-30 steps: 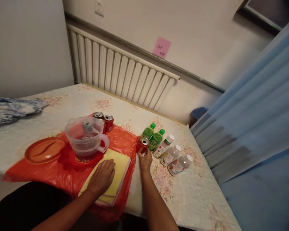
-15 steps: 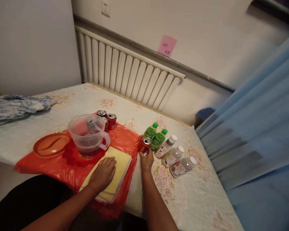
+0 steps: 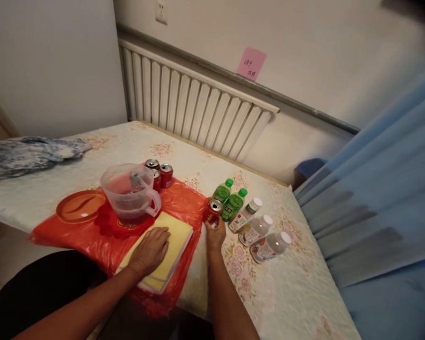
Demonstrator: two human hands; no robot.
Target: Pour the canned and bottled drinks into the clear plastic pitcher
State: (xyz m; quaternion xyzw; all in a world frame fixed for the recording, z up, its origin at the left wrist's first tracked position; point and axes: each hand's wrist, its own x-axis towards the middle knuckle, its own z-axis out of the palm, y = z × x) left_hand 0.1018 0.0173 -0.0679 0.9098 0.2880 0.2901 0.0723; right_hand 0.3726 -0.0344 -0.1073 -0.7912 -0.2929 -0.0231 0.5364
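Note:
My left hand lies flat, fingers stretched out, on a folded yellow cloth. The cloth rests on a red plastic bag spread over the table. At the bag's right edge, my right hand has its fingers around the lower part of a red drink can, which stands upright with its top opened. Two green-capped bottles stand right behind the can. A clear plastic measuring jug with a handle sits on a red dish, left of the cloth.
Several cans are grouped behind the jug. Three white-capped bottles line up to the right of the green ones. An orange round lid or plate lies at left. Patterned fabric is heaped at the far left; a blue curtain hangs right.
The camera view has shifted slightly. Both hands keep the same places, the left on the cloth and the right at the can.

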